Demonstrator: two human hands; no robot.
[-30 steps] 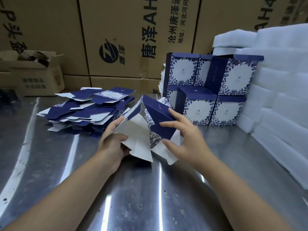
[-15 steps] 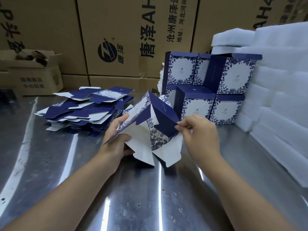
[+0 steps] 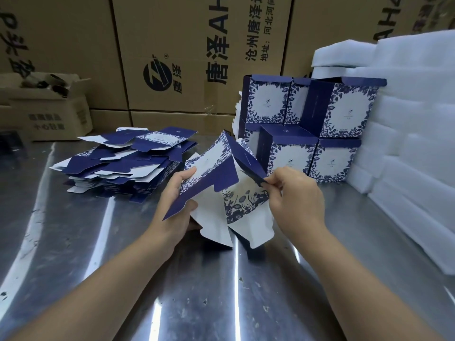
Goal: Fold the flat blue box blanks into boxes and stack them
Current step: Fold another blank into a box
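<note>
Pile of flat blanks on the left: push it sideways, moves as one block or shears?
Likely shears: the pile of flat blanks is already splayed, sheets jutting unevenly. Probably slides easily on the shiny metal table. Sheets seem light and bendy, judging by the half-folded blank flexing at its creases.

A half-opened blue floral blank (image 3: 211, 175) tilts between the pile of flat blanks (image 3: 128, 163) and stacked boxes (image 3: 344, 112).
</note>
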